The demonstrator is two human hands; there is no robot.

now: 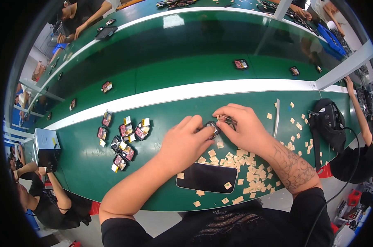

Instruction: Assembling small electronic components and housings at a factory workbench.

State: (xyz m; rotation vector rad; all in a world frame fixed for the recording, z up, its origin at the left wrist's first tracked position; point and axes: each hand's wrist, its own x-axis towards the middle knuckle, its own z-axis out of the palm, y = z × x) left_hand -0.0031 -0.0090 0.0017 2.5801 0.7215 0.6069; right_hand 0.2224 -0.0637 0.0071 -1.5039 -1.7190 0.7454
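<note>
Over a smooth, dark-green worktop [83,173], the left hand [185,139] and right hand [246,128] nearly meet beyond a glossy black, rectangular phone [207,178]. Between them, the left grip pinches a rounded, black electronic device [213,130]; the right grip pinches a slim, metallic tool [231,121]. Small, square, tan pieces [256,177] lie scattered around and on the phone.

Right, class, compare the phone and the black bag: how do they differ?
The phone is a flat, smooth rectangle; the bag is bulky and rounded.
The phone lies close in front of the person; the bag sits further to the right.
The phone has no strap showing; the bag has a dark one.
Both are dark and rest on the green table.
</note>
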